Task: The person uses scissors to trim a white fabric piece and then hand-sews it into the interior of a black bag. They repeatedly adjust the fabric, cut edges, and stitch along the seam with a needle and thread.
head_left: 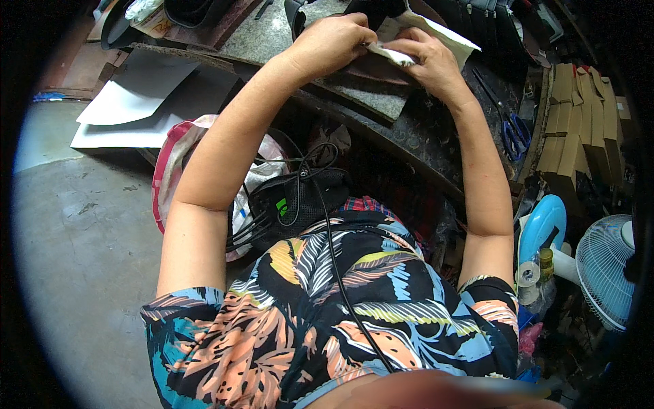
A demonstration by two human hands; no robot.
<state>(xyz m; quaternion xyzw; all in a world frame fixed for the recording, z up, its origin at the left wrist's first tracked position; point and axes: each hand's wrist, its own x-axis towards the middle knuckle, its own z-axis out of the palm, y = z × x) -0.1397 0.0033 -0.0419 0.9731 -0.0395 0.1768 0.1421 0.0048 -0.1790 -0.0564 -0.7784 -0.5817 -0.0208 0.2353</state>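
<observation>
Pinching a white folded sheet (415, 37)

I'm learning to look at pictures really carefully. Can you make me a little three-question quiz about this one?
1. True or false: both hands hold the white sheet.
2. What lies on the bench right of the right arm? A) scissors B) a hammer C) a cup
3. Fill in: low at the right stands a white ____.

Key: 1 true; 2 A; 3 fan.
</observation>
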